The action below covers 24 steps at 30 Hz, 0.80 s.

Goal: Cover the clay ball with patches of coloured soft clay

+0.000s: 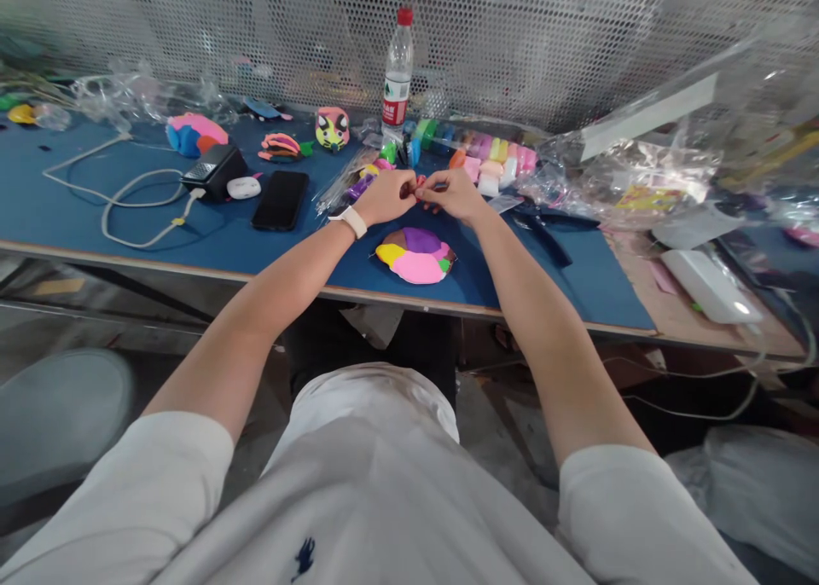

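Note:
My left hand (389, 196) and my right hand (453, 194) meet above the blue table. Between their pinched fingertips is a small red piece (420, 186), partly hidden by the fingers. Just below the hands, on the table, lies a flat oval clay shape (419, 259) with pink, yellow, purple, brown and green patches. Behind my left hand are purple and yellow clay bits (366, 177). Beyond my right hand sit pink and white clay pieces (490, 176).
A water bottle (397, 82) stands at the back by the mesh panel. A phone (280, 200), black charger (214, 169) and cable are left, with clay figures (332, 128) behind. Scissors (543, 234), plastic wrapping (640, 180) and a white device (711, 286) are right.

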Each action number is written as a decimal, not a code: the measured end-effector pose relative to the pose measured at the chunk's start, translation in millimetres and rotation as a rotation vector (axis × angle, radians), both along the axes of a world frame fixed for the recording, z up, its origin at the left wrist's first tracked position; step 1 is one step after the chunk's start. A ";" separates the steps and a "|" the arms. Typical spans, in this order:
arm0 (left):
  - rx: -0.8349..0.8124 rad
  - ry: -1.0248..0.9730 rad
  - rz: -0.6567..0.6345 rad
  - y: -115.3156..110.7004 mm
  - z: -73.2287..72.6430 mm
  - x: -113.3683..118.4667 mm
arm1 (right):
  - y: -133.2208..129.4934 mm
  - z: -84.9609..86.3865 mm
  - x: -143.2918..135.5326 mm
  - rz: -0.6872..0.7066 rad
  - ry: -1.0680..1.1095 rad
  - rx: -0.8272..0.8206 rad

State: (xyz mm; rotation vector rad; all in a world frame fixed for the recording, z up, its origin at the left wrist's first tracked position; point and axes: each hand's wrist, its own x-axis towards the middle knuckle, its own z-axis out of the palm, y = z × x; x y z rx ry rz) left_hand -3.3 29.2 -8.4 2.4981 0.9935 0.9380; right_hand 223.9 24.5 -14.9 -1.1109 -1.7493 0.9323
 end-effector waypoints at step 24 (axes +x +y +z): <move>0.013 -0.066 0.042 8.5 0.0 4.1 | -3.3 5.3 -22.7 -0.002 -0.118 0.233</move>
